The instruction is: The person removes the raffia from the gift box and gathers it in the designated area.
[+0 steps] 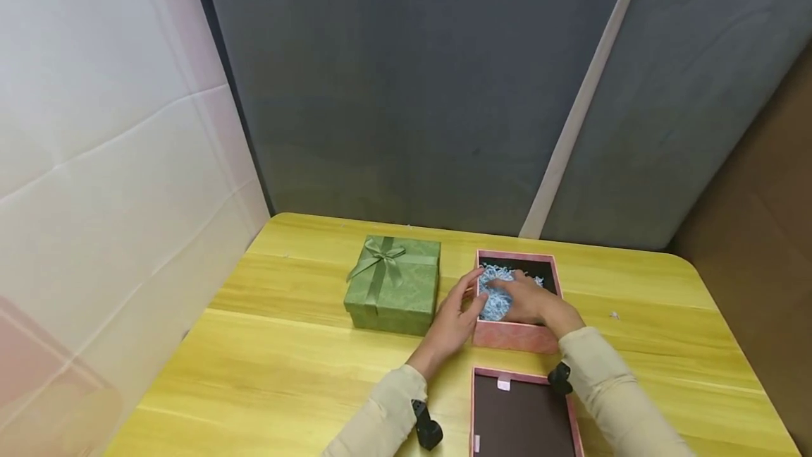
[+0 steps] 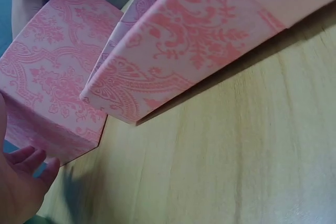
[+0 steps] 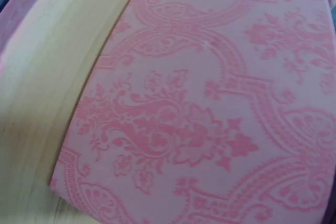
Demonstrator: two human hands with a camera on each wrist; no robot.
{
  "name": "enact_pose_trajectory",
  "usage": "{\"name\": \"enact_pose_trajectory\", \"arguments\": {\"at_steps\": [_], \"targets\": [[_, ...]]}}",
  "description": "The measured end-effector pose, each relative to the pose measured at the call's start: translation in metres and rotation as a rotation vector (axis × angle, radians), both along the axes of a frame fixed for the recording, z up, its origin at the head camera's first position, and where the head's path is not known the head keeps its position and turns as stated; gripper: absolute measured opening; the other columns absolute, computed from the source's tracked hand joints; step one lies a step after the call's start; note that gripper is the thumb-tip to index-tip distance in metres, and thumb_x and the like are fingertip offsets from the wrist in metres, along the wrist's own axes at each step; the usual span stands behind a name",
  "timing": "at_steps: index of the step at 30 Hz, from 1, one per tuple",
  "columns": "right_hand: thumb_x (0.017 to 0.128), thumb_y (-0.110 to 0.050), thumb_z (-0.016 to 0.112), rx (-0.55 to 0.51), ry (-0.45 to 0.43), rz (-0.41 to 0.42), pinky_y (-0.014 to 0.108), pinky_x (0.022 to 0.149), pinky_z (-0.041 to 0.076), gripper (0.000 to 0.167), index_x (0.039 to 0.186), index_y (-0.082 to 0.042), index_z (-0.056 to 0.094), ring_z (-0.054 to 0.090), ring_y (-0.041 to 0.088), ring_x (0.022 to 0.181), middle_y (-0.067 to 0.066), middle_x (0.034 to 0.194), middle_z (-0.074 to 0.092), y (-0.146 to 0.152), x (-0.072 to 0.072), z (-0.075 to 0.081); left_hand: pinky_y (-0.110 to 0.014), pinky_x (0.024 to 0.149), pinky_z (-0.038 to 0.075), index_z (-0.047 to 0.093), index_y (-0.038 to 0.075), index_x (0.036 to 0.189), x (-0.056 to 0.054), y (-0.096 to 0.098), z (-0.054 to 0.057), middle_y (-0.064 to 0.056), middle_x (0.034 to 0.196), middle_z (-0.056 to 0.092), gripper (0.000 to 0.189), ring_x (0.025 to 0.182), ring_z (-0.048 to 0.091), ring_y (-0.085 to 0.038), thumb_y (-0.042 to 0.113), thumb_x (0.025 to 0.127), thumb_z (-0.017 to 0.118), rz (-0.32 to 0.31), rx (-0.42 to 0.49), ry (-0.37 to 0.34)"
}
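Observation:
Blue shredded paper (image 1: pixel 497 306) lies bunched in the left part of an uncovered pink box (image 1: pixel 517 336) with a dark inside. My right hand (image 1: pixel 528 300) reaches into this box over its right side, fingers in the shredded paper and partly hidden by it; I cannot tell whether they grip it. My left hand (image 1: pixel 453 321) is at the box's left wall, fingers extended near the rim. In the left wrist view, the slightly bent fingers (image 2: pixel 32 162) are beside the patterned pink side. The right wrist view shows the box's outer wall (image 3: pixel 178 124), no hand.
A green gift box (image 1: pixel 400 288) with a ribbon bow stands left of the pink box. Nearer me lies the pink lid (image 1: pixel 523 415), dark inside facing up. A small pale scrap (image 1: pixel 614 315) is on the wooden table (image 1: pixel 285 358) at right. A grey curtain (image 1: pixel 393 90) hangs behind.

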State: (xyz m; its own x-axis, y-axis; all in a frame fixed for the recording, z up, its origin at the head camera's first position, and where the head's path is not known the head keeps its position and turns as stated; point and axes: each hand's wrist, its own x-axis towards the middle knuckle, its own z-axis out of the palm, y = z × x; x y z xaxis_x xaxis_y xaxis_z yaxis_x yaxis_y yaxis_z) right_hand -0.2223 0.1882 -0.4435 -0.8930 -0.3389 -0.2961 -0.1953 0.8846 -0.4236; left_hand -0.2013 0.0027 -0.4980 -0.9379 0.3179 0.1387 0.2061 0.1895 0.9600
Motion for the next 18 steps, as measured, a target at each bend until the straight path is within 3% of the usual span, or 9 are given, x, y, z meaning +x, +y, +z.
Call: {"name": "enact_pose_trajectory", "arguments": {"at_steps": [6,12,18], "targets": [[0.082,-0.005,0.083,0.038,0.006,-0.039,0.076,0.104,0.034,0.07,0.146,-0.012,0.058,0.027,0.062,0.142,0.037,0.156,0.032,0.0,-0.001,-0.007,-0.048,0.114,0.042,0.042,0.026,0.158,0.0,0.0,0.002,-0.011,0.157,0.047,0.05,0.14,0.049,-0.034,0.028,0.11,0.052,-0.012,-0.016,0.007],[0.084,-0.004,0.083,0.037,0.092,-0.008,0.071,0.099,0.044,0.056,0.137,-0.01,0.067,0.047,0.057,0.131,0.035,0.146,0.048,-0.004,-0.002,-0.011,-0.048,0.115,0.041,0.042,0.023,0.158,-0.001,-0.002,0.005,-0.013,0.155,0.047,0.05,0.14,0.049,-0.034,0.026,0.109,0.053,-0.01,-0.014,-0.001],[0.085,0.0,0.081,-0.014,0.125,0.017,0.057,0.099,0.052,0.048,0.132,-0.006,0.07,0.062,0.04,0.113,0.025,0.126,0.063,-0.001,0.001,-0.008,-0.047,0.115,0.04,0.041,0.024,0.159,-0.001,-0.002,0.007,-0.014,0.155,0.047,0.051,0.141,0.048,-0.032,0.024,0.109,0.053,-0.022,-0.035,-0.006]]}}
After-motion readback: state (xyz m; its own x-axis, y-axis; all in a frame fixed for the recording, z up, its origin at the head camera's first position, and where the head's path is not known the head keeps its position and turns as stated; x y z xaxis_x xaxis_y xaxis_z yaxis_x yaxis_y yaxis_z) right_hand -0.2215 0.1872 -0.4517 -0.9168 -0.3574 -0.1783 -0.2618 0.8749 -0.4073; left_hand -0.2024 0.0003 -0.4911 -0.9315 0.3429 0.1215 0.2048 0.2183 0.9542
